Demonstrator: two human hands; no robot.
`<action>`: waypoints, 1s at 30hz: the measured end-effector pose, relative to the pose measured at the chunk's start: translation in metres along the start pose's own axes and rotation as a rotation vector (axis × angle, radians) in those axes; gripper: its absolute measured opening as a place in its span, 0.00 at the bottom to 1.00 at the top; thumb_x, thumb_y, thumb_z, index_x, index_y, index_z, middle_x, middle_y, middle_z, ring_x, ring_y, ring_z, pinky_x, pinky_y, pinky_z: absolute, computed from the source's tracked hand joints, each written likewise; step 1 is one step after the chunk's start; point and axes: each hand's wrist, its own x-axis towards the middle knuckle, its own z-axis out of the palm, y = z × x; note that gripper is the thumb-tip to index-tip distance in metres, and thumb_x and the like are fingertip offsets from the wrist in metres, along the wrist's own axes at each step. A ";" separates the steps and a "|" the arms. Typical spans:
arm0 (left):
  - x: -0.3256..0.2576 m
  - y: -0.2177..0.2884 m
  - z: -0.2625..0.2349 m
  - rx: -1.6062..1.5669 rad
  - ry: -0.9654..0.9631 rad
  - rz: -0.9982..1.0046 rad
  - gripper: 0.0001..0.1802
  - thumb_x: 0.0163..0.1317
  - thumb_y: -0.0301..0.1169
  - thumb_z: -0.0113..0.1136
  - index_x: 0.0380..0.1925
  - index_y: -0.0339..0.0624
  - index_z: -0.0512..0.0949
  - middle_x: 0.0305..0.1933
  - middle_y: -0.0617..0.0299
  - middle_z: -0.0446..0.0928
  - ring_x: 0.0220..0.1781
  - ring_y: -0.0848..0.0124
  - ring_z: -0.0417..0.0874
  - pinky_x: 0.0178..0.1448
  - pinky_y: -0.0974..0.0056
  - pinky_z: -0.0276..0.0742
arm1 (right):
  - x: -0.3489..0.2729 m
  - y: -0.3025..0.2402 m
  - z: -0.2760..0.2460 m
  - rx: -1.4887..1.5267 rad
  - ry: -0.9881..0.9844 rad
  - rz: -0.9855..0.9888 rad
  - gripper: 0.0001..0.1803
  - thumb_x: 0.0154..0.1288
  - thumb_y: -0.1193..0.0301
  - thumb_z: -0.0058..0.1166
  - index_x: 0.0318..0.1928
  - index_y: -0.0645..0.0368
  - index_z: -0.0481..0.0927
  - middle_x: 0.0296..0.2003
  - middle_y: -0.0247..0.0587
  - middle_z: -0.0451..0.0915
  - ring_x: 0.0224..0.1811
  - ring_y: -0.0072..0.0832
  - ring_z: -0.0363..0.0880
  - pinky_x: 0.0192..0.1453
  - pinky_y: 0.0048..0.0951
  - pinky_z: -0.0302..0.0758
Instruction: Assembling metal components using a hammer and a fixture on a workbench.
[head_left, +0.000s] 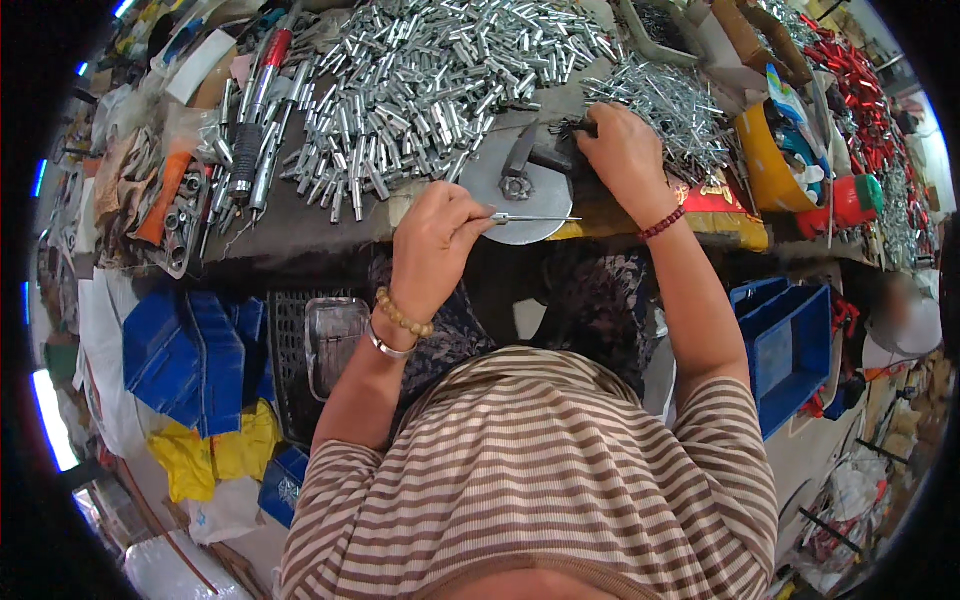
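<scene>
My left hand (432,240) pinches a thin metal pin (535,218), long axis pointing toward three o'clock across the round steel plate (520,200), while my right hand (625,150), at one o'clock, closes on a dark fixture (572,128).

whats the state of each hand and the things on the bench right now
left hand: closed on a thin metal pin, held level
thin metal pin: pointing right across the round metal disc
round metal disc: flat at the bench edge
right hand: fingers down on a small dark part
silver sleeves: loose heap
blue bin: looks empty
</scene>
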 end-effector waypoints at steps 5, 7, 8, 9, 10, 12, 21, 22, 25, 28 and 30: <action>0.001 -0.002 0.001 0.020 0.006 0.013 0.06 0.58 0.21 0.68 0.36 0.35 0.83 0.37 0.58 0.76 0.42 0.61 0.80 0.47 0.62 0.75 | -0.005 0.007 -0.001 -0.010 -0.017 -0.050 0.11 0.63 0.66 0.61 0.41 0.59 0.81 0.43 0.49 0.83 0.46 0.51 0.84 0.49 0.48 0.82; 0.001 -0.003 0.001 0.028 0.016 0.027 0.06 0.58 0.21 0.68 0.36 0.36 0.83 0.37 0.58 0.77 0.42 0.61 0.80 0.46 0.62 0.75 | -0.009 0.006 -0.005 0.071 0.060 -0.138 0.09 0.65 0.69 0.60 0.41 0.60 0.80 0.41 0.49 0.81 0.43 0.51 0.83 0.46 0.49 0.80; -0.001 -0.003 0.001 0.023 0.014 0.032 0.05 0.58 0.22 0.68 0.35 0.36 0.84 0.37 0.57 0.77 0.42 0.61 0.80 0.46 0.61 0.76 | -0.015 0.002 -0.007 0.075 0.052 -0.144 0.09 0.65 0.69 0.60 0.41 0.60 0.80 0.41 0.49 0.81 0.43 0.51 0.83 0.46 0.49 0.80; 0.000 -0.004 0.000 0.020 0.016 0.038 0.05 0.58 0.22 0.68 0.35 0.37 0.84 0.37 0.57 0.77 0.41 0.60 0.80 0.46 0.60 0.76 | -0.021 -0.012 -0.017 0.163 0.055 -0.209 0.08 0.64 0.70 0.60 0.41 0.59 0.79 0.40 0.48 0.80 0.43 0.50 0.82 0.45 0.49 0.80; 0.000 -0.004 0.001 0.021 0.020 0.028 0.05 0.58 0.22 0.68 0.35 0.37 0.84 0.37 0.57 0.77 0.41 0.60 0.80 0.46 0.60 0.76 | -0.028 -0.024 -0.025 0.249 0.057 -0.269 0.07 0.64 0.72 0.60 0.41 0.59 0.79 0.40 0.47 0.79 0.42 0.50 0.81 0.45 0.49 0.79; 0.001 -0.002 -0.001 0.039 0.018 0.053 0.05 0.59 0.23 0.68 0.35 0.38 0.84 0.37 0.57 0.76 0.41 0.59 0.80 0.45 0.60 0.76 | -0.041 -0.044 -0.038 0.283 -0.010 -0.359 0.07 0.63 0.73 0.60 0.41 0.59 0.78 0.39 0.46 0.78 0.42 0.50 0.81 0.45 0.48 0.78; -0.002 -0.005 0.000 0.092 0.052 0.097 0.05 0.58 0.23 0.67 0.34 0.38 0.82 0.37 0.56 0.77 0.42 0.56 0.81 0.46 0.58 0.77 | -0.054 -0.084 -0.025 0.413 -0.076 -0.460 0.08 0.60 0.77 0.61 0.39 0.60 0.77 0.36 0.45 0.75 0.42 0.49 0.78 0.46 0.44 0.77; -0.002 -0.005 -0.001 0.094 0.055 0.094 0.05 0.58 0.23 0.67 0.34 0.38 0.82 0.37 0.56 0.77 0.42 0.56 0.81 0.46 0.58 0.77 | -0.054 -0.083 -0.025 0.461 -0.079 -0.412 0.08 0.60 0.77 0.61 0.39 0.61 0.77 0.37 0.46 0.75 0.42 0.50 0.78 0.46 0.45 0.76; -0.002 -0.003 -0.001 0.094 0.047 0.090 0.05 0.58 0.24 0.67 0.34 0.39 0.82 0.38 0.56 0.78 0.42 0.56 0.81 0.46 0.58 0.77 | -0.057 -0.078 -0.023 0.518 -0.066 -0.375 0.08 0.59 0.78 0.62 0.38 0.63 0.77 0.37 0.47 0.75 0.42 0.50 0.78 0.45 0.46 0.75; -0.001 -0.003 -0.001 0.105 0.035 0.082 0.05 0.58 0.24 0.68 0.34 0.39 0.83 0.38 0.56 0.78 0.41 0.56 0.81 0.45 0.57 0.77 | -0.060 -0.075 -0.018 0.506 -0.049 -0.388 0.09 0.59 0.78 0.62 0.38 0.63 0.76 0.37 0.48 0.74 0.42 0.51 0.77 0.45 0.47 0.74; -0.001 -0.004 -0.001 0.092 0.039 0.084 0.05 0.58 0.25 0.68 0.35 0.39 0.83 0.37 0.56 0.78 0.41 0.57 0.81 0.44 0.57 0.76 | -0.060 -0.075 -0.016 0.485 -0.049 -0.395 0.09 0.58 0.79 0.63 0.38 0.63 0.76 0.37 0.48 0.74 0.42 0.51 0.77 0.45 0.47 0.74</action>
